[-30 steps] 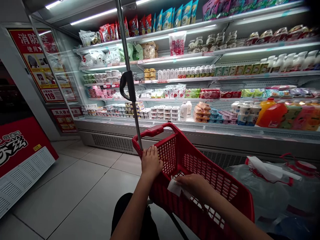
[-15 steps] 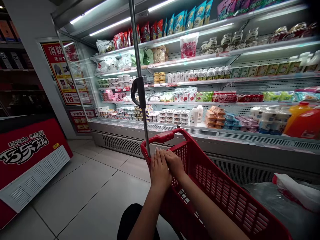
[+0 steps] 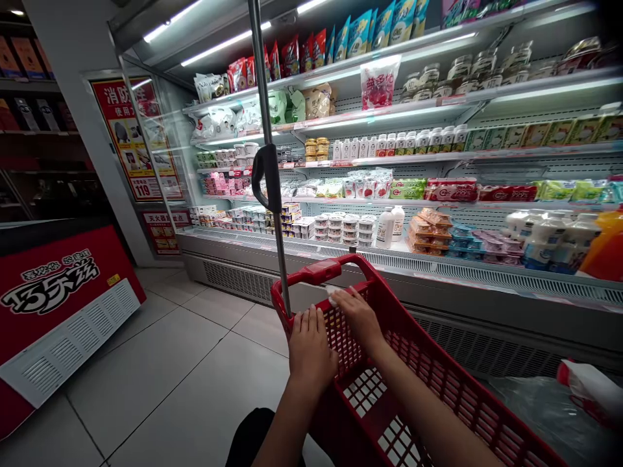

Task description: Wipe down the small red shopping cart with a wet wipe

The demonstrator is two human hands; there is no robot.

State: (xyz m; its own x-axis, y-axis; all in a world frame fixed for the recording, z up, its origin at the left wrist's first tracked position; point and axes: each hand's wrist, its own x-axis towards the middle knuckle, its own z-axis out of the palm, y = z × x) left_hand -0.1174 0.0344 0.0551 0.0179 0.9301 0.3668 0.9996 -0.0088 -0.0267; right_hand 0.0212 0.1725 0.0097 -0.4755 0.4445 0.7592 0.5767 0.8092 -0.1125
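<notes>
A red plastic shopping basket with wheels hidden from sight stands in front of me, its long metal pull handle with a black grip rising at the left corner. My left hand is closed over the basket's left rim, just below the base of that handle. Over the back rim, my right hand presses a small white wipe against the red plastic. Only an edge of the wipe shows past the fingers. Through the basket's grid bottom the pale floor is visible.
A refrigerated display with dairy goods runs along the back. To the left stands a red chest freezer on the tiled floor. A white spray bottle and clear plastic bag lie at lower right.
My right hand has moved right along the back rim, away from my left hand, and the white wipe now shows. The left hand stays on the rim, slightly lower. The view has shifted a little.
</notes>
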